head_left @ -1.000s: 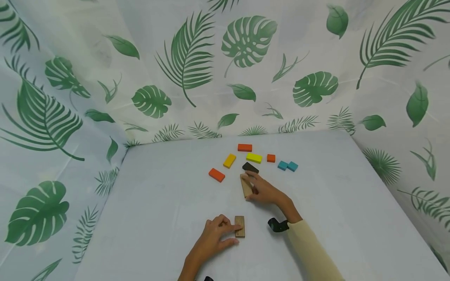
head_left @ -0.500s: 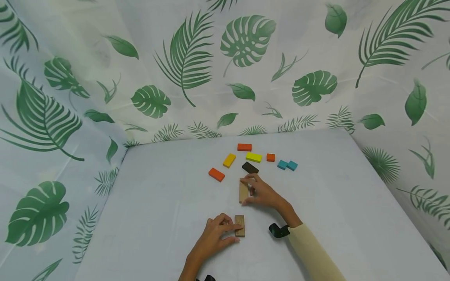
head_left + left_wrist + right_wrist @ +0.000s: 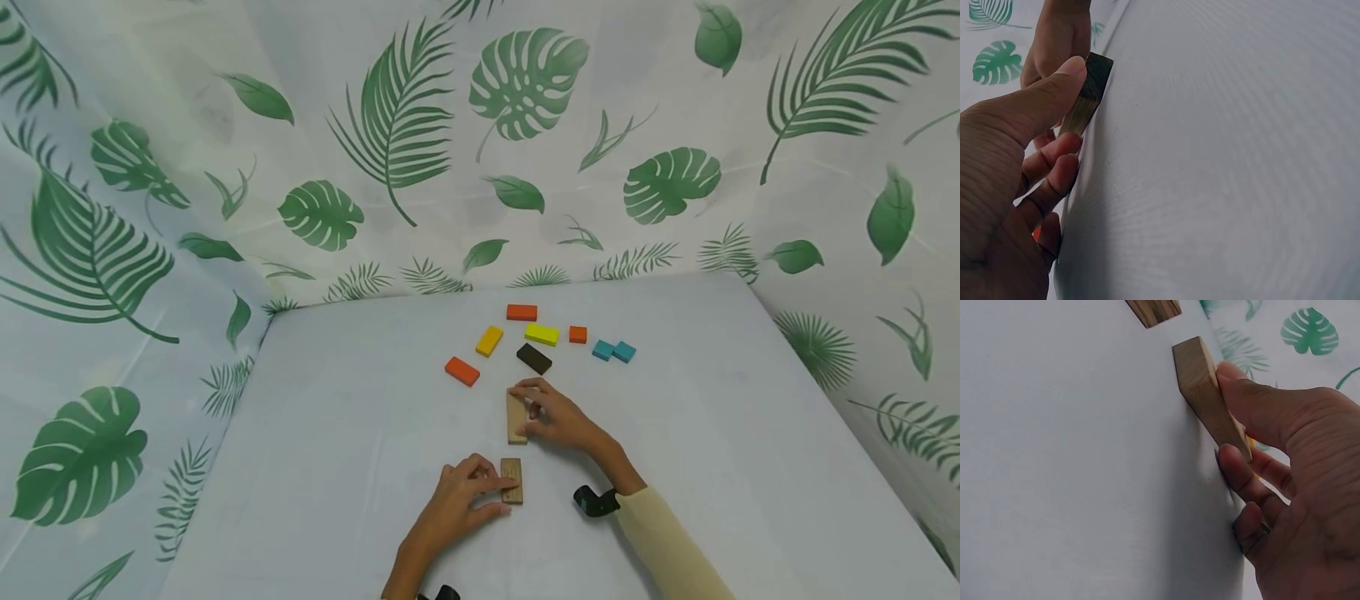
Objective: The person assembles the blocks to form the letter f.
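In the head view my right hand (image 3: pixel 558 418) pinches a light wooden block (image 3: pixel 516 417) lengthwise, thumb at its near end and index finger at its far end. The right wrist view shows this block (image 3: pixel 1207 394) between thumb and fingers, close over the white surface. My left hand (image 3: pixel 459 504) lies to the left of a darker wooden block (image 3: pixel 512 481), its index finger extended across the top. The left thumb sits by that block's near end, and the other fingers bend beside it. In line, the two wooden blocks have a small gap between them.
Beyond my hands lie a dark brown block (image 3: pixel 534 358), a yellow-green block (image 3: pixel 542 334), a yellow-orange block (image 3: pixel 490 341), orange-red blocks (image 3: pixel 462 371) and two small blue blocks (image 3: pixel 624 352). Leaf-printed cloth (image 3: pixel 420 250) surrounds the white table (image 3: pixel 337 433).
My right hand has drawn the light wooden block toward me and turned it straight, in line with the darker one. My left hand and its block have stayed nearly still.
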Tool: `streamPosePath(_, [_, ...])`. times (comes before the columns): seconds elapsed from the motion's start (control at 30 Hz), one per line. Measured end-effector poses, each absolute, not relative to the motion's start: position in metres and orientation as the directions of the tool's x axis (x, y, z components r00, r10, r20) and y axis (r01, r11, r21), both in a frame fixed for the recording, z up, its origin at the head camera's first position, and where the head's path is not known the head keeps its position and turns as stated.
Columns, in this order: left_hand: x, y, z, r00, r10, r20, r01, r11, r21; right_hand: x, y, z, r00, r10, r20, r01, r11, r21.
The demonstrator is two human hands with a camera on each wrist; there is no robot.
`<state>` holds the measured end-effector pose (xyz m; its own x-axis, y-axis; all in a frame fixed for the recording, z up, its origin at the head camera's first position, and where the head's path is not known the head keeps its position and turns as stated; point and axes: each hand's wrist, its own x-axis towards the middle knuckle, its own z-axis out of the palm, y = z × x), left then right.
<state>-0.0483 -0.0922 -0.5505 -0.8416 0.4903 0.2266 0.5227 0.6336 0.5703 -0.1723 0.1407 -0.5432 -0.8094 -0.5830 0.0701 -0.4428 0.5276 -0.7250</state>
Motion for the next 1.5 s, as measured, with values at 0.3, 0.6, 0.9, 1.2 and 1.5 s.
streamPosePath(0.3, [-0.049, -0.092, -0.550, -0.846, 0.482, 0.229, 0.516, 0.627, 0.584, -0.164, 0.136, -0.546, -0.821, -0.567, 0.064, -0.440, 0.557, -0.704])
streamPosePath(0.6, [-0.051, -0.092, -0.552, -0.842, 0.479, 0.248, 0.526, 0.629, 0.573, -0.158, 0.134, -0.548, -0.819, -0.566, 0.096, -0.485, 0.591, -0.645])
streamPosePath(0.9, [-0.050, -0.091, -0.553, -0.844, 0.476, 0.249, 0.524, 0.630, 0.573, -0.156, 0.133, -0.546, -0.805, -0.576, 0.139, -0.527, 0.587, -0.615])
streamPosePath(1.2, [-0.050, -0.090, -0.552, -0.846, 0.474, 0.244, 0.521, 0.635, 0.571, -0.155, 0.133, -0.547, -0.809, -0.575, 0.123, -0.520, 0.603, -0.605])
streamPosePath(1.5, [-0.050, -0.090, -0.551, -0.848, 0.473, 0.240, 0.517, 0.637, 0.572, -0.154, 0.132, -0.549, -0.811, -0.574, 0.114, -0.522, 0.621, -0.585])
